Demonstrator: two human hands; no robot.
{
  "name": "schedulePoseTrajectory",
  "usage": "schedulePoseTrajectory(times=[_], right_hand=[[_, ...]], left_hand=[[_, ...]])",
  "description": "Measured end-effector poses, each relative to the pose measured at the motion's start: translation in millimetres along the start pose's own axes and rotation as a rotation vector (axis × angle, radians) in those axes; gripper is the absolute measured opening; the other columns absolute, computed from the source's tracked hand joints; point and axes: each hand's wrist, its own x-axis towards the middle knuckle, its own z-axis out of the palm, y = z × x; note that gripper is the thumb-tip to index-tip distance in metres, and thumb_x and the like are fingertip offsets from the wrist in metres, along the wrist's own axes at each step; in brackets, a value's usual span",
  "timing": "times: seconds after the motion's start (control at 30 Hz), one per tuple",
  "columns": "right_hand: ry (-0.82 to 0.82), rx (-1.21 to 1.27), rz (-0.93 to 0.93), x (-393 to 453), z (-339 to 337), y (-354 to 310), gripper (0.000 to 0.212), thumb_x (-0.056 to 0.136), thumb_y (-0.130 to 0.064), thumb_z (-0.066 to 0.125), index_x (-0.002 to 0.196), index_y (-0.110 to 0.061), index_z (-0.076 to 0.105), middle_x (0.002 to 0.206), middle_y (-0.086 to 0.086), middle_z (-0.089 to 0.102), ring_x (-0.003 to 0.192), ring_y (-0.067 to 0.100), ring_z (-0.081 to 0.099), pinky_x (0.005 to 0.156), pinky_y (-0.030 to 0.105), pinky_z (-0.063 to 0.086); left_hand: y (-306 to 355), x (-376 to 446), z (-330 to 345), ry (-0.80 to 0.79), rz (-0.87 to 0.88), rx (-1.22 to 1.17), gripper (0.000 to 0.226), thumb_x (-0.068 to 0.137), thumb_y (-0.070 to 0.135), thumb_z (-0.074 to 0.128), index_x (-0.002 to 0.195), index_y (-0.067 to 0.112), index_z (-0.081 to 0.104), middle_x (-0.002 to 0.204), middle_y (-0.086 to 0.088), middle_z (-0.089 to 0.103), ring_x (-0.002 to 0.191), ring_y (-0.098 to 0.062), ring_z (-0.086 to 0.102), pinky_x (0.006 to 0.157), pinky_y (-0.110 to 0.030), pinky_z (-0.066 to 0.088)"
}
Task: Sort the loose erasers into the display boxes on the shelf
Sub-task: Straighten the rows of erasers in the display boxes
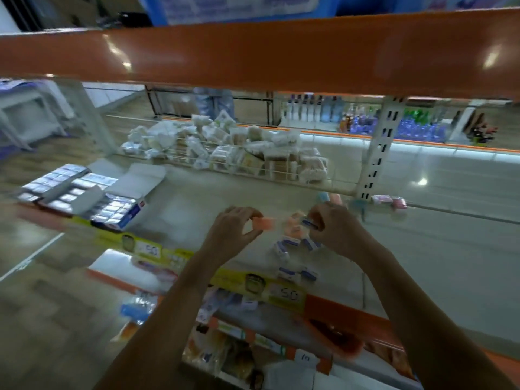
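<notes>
The left hand (235, 229) pinches an orange eraser (264, 223) lying crosswise, the right hand (332, 228) grips a blue-sleeved eraser (309, 222), and the display boxes (112, 209) sit well off beyond the left hand, the nearer one.

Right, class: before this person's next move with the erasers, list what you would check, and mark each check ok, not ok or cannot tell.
1. Left hand pinches the orange eraser: ok.
2. Right hand holds a small blue-and-white piece; grip firm: cannot tell, blurred.
3. Display boxes open on the shelf: ok.
4. Matching box for orange erasers: cannot tell.
5. Loose erasers all sorted: not ok, a pile remains.
6. Two erasers lie near the shelf's front edge: not ok.
</notes>
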Motion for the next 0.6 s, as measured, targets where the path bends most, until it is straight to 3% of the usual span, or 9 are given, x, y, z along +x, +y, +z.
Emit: schedulePoseTrajectory(times=[0.1,0.2,0.33,0.4,0.5,0.6], right_hand=[[-0.03,0.037,-0.09,13.9,26.6,-59.4,0.028,0.081,-0.017,0.063,0.108,-0.011,0.058,0.101,0.001,0.051,0.085,0.015,0.048,0.072,0.021,0.034],[-0.038,0.079,-0.148,30.6,56.4,-114.0,0.03,0.081,-0.017,0.063,0.11,-0.009,0.058,0.107,0.004,0.052,0.093,0.02,0.053,0.073,0.02,0.033],[-0.03,0.146,-0.208,51.6,97.8,-192.2,0.026,0.077,-0.012,0.063,0.101,-0.007,0.059,0.101,0.007,0.054,0.089,0.026,0.055,0.075,0.03,0.042],[-0.019,0.177,-0.239,59.8,118.0,-228.9,0.023,0.074,-0.01,0.063,0.097,-0.007,0.059,0.096,0.007,0.056,0.084,0.025,0.056,0.071,0.029,0.041],[-0.03,0.196,-0.292,73.3,144.3,-273.9,0.02,0.076,-0.014,0.063,0.094,-0.008,0.059,0.091,0.005,0.056,0.081,0.023,0.055,0.066,0.023,0.034],[-0.066,0.21,-0.321,91.1,164.1,-305.7,0.021,0.077,-0.019,0.064,0.095,-0.011,0.059,0.091,0.003,0.058,0.082,0.022,0.056,0.068,0.028,0.041]], left_hand=[[-40.5,-29.3,-32.8,0.04,-0.032,-0.024,0.027,0.082,0.027,0.067,0.106,0.015,0.065,0.097,0.0,0.067,0.09,-0.02,0.057,0.078,-0.032,0.042],[-84.3,-62.2,-66.2,0.036,-0.139,-0.05,0.032,0.079,0.033,0.063,0.106,0.016,0.065,0.095,-0.001,0.066,0.09,-0.021,0.057,0.078,-0.033,0.042],[-142.4,-107.6,-110.2,0.042,-0.208,-0.041,0.029,0.082,0.024,0.069,0.108,0.013,0.065,0.098,-0.003,0.066,0.093,-0.02,0.056,0.08,-0.025,0.037],[-171.7,-128.6,-128.2,0.064,-0.227,-0.044,0.029,0.082,0.023,0.07,0.108,0.013,0.065,0.098,-0.003,0.066,0.093,-0.021,0.056,0.079,-0.025,0.037],[-210.4,-153.5,-149.3,0.096,-0.276,-0.061,0.026,0.081,0.023,0.071,0.106,0.019,0.066,0.093,0.007,0.063,0.09,-0.015,0.057,0.079,-0.024,0.042],[-243.3,-166.8,-164.3,0.12,-0.302,-0.086,0.022,0.084,0.026,0.068,0.106,0.021,0.065,0.089,0.017,0.056,0.087,-0.008,0.054,0.076,-0.019,0.041]])
